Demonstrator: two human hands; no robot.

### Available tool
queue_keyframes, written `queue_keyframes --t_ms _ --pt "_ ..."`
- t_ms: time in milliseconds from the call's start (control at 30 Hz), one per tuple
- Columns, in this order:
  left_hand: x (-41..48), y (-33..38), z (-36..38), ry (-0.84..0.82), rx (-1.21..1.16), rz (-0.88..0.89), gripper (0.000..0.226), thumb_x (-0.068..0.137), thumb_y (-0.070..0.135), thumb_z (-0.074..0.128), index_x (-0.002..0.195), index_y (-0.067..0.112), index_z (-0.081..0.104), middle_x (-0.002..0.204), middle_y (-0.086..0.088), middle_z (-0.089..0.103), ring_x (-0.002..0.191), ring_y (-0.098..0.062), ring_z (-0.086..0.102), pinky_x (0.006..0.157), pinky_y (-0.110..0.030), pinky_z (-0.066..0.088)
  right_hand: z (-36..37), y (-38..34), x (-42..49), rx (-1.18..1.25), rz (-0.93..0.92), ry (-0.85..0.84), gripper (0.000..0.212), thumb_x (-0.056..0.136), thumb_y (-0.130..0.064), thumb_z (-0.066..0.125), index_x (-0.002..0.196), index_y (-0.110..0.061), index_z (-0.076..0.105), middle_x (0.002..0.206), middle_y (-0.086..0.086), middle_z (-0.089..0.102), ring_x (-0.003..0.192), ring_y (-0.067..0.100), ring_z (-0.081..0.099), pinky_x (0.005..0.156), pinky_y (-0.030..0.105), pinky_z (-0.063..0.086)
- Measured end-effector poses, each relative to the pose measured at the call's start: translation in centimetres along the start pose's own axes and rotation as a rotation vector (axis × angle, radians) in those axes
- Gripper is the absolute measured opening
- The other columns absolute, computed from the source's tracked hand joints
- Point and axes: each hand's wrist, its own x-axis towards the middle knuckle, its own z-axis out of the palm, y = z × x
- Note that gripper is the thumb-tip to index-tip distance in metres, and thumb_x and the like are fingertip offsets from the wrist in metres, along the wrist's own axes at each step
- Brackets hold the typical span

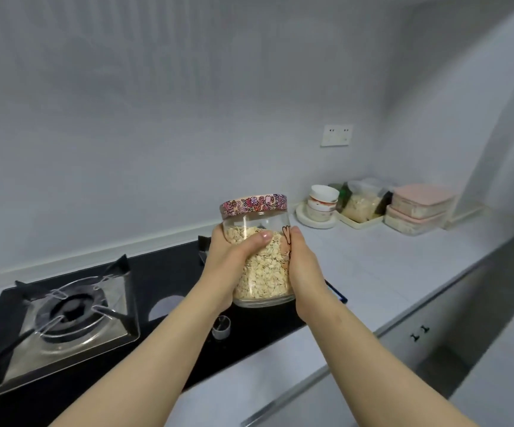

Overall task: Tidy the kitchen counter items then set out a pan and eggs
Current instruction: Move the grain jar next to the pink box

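A glass jar of oats with a pink floral lid is held up above the right part of the black stove. My left hand grips its left side, thumb wrapped across the front. My right hand grips its right side. The jar is upright, tilted slightly toward me. No pan or eggs are in view.
A black gas stove with a burner grate and a round knob lies below my arms. At the back right of the white counter stand stacked bowls, a tray holding bagged food, and two pink-lidded boxes.
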Motion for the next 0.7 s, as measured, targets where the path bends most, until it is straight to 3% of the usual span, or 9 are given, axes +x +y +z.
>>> queue_keyframes --t_ms 100,233,333,433,533,600,700 --pt "1.9 -1.6 4.7 -0.032 0.038 0.003 0.058 0.071 0.017 0.077 0.119 0.016 0.046 0.109 -0.005 0.066 0.094 -0.021 0.068 0.080 -0.040 0.056 -4.6 -0.4 2.2 0.016 0.009 0.024 0.044 0.098 -0.050 0.027 0.097 -0.025 0.064 0.093 0.001 0.070 0.087 0.017 0.067 0.073 0.029 0.052" --pt "4.9 -4.1 10.3 -0.090 0.026 -0.020 0.052 0.073 0.013 0.076 0.115 0.017 0.047 0.106 -0.006 0.067 0.089 -0.018 0.069 0.067 -0.031 0.055 -10.1 -0.2 5.7 0.034 0.055 0.082 0.047 0.098 -0.050 0.027 0.110 -0.022 0.062 0.101 0.005 0.070 0.091 0.020 0.067 0.079 0.032 0.054" --pt "8.3 -6.6 14.4 -0.146 0.028 -0.046 0.054 0.069 0.017 0.079 0.114 0.015 0.049 0.106 -0.008 0.068 0.089 -0.020 0.070 0.065 -0.030 0.056 -14.2 0.0 9.4 0.020 0.061 0.118 0.044 0.099 -0.049 0.026 0.104 -0.024 0.062 0.095 0.002 0.069 0.085 0.016 0.066 0.068 0.027 0.051" --pt "13.2 -9.1 18.8 -0.196 0.036 -0.056 0.076 0.054 0.028 0.080 0.121 0.013 0.049 0.110 -0.009 0.068 0.093 -0.022 0.070 0.075 -0.037 0.058 -18.3 -0.2 14.5 0.017 0.067 0.159 0.042 0.099 -0.047 0.026 0.098 -0.025 0.062 0.088 -0.001 0.068 0.081 0.013 0.066 0.063 0.026 0.049" --pt "17.7 -11.0 22.6 -0.204 0.035 -0.067 0.079 0.053 0.027 0.084 0.122 0.015 0.046 0.110 -0.007 0.067 0.097 -0.022 0.068 0.086 -0.044 0.055 -21.5 -0.7 19.2 0.007 0.069 0.197 0.042 0.100 -0.046 0.027 0.097 -0.024 0.063 0.089 0.000 0.069 0.082 0.014 0.066 0.062 0.026 0.049" --pt "20.1 -12.2 24.5 -0.203 0.049 -0.071 0.085 0.049 0.028 0.086 0.123 0.018 0.045 0.112 -0.006 0.066 0.099 -0.021 0.067 0.088 -0.045 0.054 -23.3 -0.8 22.0 0.008 0.097 0.214 0.042 0.099 -0.046 0.027 0.099 -0.024 0.063 0.092 0.001 0.069 0.086 0.016 0.066 0.067 0.027 0.050" --pt "23.9 -14.1 27.7 -0.201 0.104 -0.068 0.095 0.037 0.036 0.085 0.122 0.022 0.045 0.112 0.000 0.067 0.101 -0.020 0.066 0.091 -0.046 0.052 -25.8 -0.7 26.0 -0.022 0.135 0.260 0.053 0.092 -0.059 0.027 0.111 -0.025 0.062 0.109 0.003 0.067 0.101 0.021 0.064 0.088 0.035 0.051"
